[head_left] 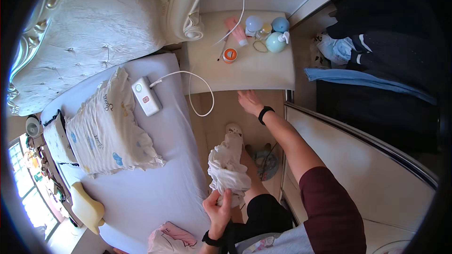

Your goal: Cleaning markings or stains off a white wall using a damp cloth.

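My left hand (217,210), low in the middle, is closed on the lower end of a bunched white cloth (228,167). The cloth hangs in loose folds above my legs; what kind of cloth it is, I cannot make out. My right hand (250,102) reaches forward to the front edge of a cream bedside cabinet (202,73). Its fingers are stretched toward that edge, with the tips at or just under it, and no held object shows. Black bands circle both wrists.
A bed (141,193) lies on the left, bearing a frilled pillow (110,129), a white power bank (146,96) with a cable and a pink cloth (172,239). Bottles, a tube and an orange-lidded jar (230,55) stand on the cabinet. An open wardrobe (367,99) holds clothes at right.
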Motion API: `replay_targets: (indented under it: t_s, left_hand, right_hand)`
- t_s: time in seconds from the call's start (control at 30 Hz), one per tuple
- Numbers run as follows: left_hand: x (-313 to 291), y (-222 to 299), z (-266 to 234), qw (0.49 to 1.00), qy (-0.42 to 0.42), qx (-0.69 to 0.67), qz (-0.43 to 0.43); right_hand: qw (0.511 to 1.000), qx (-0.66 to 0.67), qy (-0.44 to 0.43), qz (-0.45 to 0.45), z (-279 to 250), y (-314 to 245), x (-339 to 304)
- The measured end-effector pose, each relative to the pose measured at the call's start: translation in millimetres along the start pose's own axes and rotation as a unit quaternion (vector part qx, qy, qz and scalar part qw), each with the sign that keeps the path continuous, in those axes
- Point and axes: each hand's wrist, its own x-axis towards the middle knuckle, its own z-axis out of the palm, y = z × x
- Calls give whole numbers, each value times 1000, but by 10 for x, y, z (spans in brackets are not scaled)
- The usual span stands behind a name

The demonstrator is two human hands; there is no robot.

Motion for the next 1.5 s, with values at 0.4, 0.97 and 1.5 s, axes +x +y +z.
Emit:
replay_targets:
  t_s: [0.4,0.97,1.5]
  left_hand:
    - [174,-112,14,998,6,-32,-56]
    - [165,-191,-21,995,40,-47,-79]
    - [235,35,106,997,18,-36,-59]
  right_hand:
    - [993,-49,-49,100,515,176,240]
    - [994,-67,-81,32,395,-346,-355]
    - [923,266,133,244,-192,45,-512]
